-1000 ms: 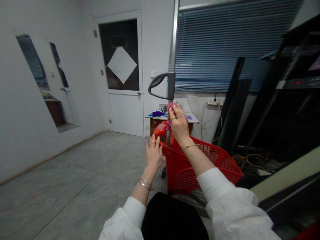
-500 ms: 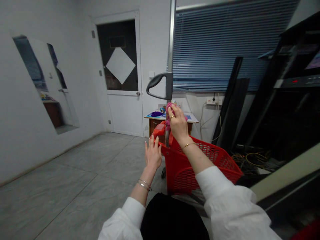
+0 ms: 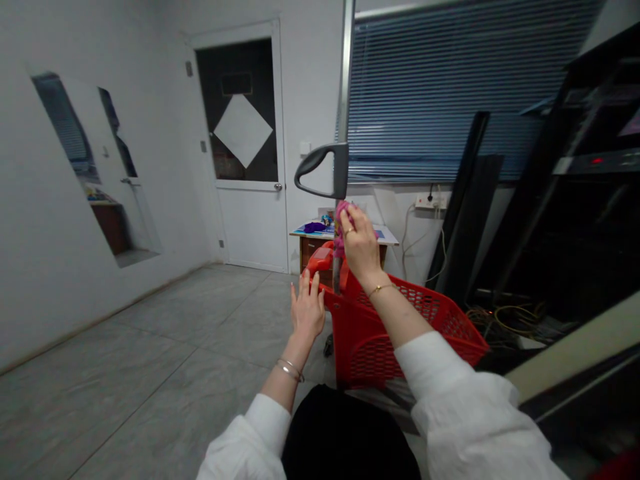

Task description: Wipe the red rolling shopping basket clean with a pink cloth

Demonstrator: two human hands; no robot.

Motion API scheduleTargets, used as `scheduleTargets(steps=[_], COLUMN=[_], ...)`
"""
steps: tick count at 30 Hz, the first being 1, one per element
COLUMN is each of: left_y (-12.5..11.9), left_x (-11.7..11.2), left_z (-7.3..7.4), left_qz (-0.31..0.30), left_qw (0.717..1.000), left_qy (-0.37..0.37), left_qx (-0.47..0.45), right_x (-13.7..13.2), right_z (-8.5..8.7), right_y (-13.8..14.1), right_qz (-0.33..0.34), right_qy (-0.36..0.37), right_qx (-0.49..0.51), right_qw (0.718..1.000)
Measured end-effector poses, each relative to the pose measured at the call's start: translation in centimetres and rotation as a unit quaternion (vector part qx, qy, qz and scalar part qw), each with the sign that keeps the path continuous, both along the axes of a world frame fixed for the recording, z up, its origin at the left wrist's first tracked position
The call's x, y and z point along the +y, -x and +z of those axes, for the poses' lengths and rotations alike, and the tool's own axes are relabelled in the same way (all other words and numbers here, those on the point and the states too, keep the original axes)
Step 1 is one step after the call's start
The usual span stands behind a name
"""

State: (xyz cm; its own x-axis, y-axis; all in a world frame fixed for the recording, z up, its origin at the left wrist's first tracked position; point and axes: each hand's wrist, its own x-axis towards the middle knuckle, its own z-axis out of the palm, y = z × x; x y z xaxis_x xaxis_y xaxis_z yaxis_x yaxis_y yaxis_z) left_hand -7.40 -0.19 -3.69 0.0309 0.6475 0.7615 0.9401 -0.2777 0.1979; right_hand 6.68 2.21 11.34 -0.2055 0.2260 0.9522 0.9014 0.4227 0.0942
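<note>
My right hand [image 3: 361, 245] has its fingers closed on a pink cloth [image 3: 343, 215], which lies against the upright metal pole [image 3: 346, 80]. The palm hides part of the cloth. Above it, a grey loop-shaped handle [image 3: 341, 171] is fixed to the pole. My left hand [image 3: 307, 308] rests on the near rim of a red plastic shopping cart [image 3: 357, 357] with perforated sides, its fingers stretched out and lying flat. Just beyond those fingertips is the cart's rounded red handle part [image 3: 320, 259].
A small desk [image 3: 306, 235] with a purple item [image 3: 315, 227] stands behind the cart. Dark panels [image 3: 463, 200], loose cables [image 3: 515, 319] and a black rack [image 3: 590, 227] are on the right. A white door [image 3: 253, 227] and a mirror [image 3: 107, 200] are on the left.
My right hand and the pink cloth have shifted very slightly rightward at the pole. My left hand stays on the cart rim. The camera view has moved a little.
</note>
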Motion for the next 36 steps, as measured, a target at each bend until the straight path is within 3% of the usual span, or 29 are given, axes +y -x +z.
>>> scheduleTargets(steps=[2,4,10,13,19,27,29,34,36], left_y=[0.1,0.1,-0.1,-0.2,-0.1,0.2,0.1,0.1,0.1], left_x=[-0.1,0.0,0.3,0.4,0.3,0.9,1.4,1.7,1.6], left_z=[0.0,0.0,0.1,0.0,0.0,-0.2,-0.3,-0.5,-0.4], left_qz=[-0.001,-0.003,-0.001,-0.005,-0.004,-0.018,-0.027,-0.027,-0.014], left_qw=[1.000,1.000,1.000,1.000,1.000,1.000,0.999,0.999,1.000], left_qy=[0.002,0.002,-0.006,-0.014,-0.009,-0.011,-0.014,-0.016,-0.018], left_qx=[0.003,0.001,-0.012,-0.018,-0.015,-0.014,-0.021,-0.010,-0.001], right_x=[0.6,0.2,-3.1,-3.4,-3.2,-3.7,-3.4,-2.3,-2.3], right_z=[2.0,0.5,-13.1,-15.9,-16.0,-20.0,-19.7,-16.8,-16.6], right_y=[0.2,0.3,-0.4,-0.1,1.1,-6.3,-5.6,0.3,0.7], right_qz=[-0.007,-0.011,-0.015,-0.033,-0.054,-0.107,-0.106,-0.069,-0.071], right_qy=[-0.007,-0.005,0.029,0.046,0.060,0.095,0.089,0.078,0.081], right_qx=[0.010,0.004,-0.007,0.055,0.113,0.144,0.161,0.149,0.136], right_qw=[1.000,1.000,0.999,0.997,0.990,0.979,0.977,0.983,0.985])
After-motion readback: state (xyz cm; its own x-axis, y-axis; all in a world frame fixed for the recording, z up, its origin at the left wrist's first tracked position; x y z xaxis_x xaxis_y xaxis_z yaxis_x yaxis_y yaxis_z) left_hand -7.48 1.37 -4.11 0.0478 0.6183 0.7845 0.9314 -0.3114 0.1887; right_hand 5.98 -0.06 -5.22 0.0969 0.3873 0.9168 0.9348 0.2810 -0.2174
